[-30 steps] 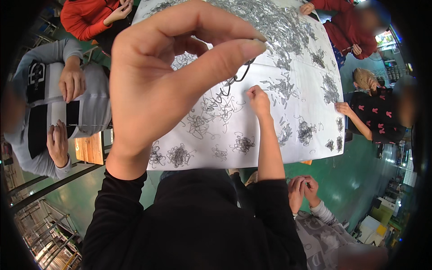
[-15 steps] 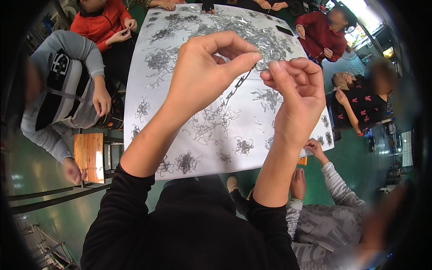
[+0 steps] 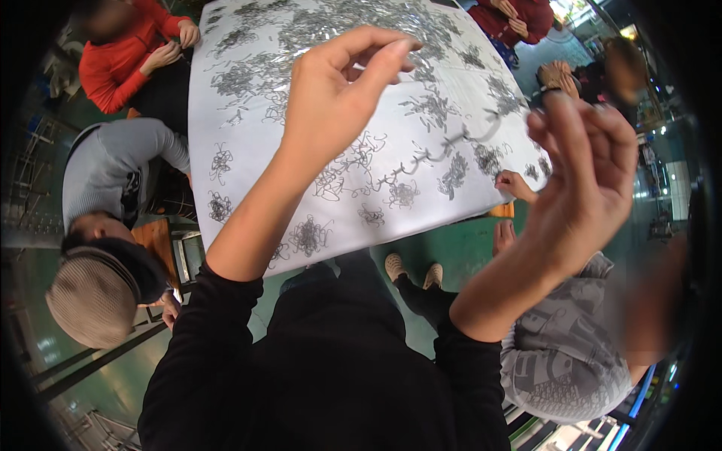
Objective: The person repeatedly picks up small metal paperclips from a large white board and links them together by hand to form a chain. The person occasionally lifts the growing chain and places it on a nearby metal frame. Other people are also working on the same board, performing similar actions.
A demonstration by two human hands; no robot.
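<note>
My left hand is raised over the table with thumb and forefinger pressed together. Whatever may be in that pinch is too small to make out. At the right, my right hand is held up past the table's edge, its fingers curled and smeared by motion. A chain of dark wire links stretches from near its fingertips down to the left, its low end over a loose pile of bent wire hooks. The gap between chain and fingers is blurred, but the chain follows this hand.
A white-covered table carries several heaps of small metal wire pieces. Co-workers sit around it: a person in red, one in a grey knit and cap, and one in patterned grey close on my right. Wooden stools stand beside the table.
My right hand has swung away from my left, out to the right, and the chain is now drawn out slantwise. The left hand sits slightly higher. The person at left has bent down.
</note>
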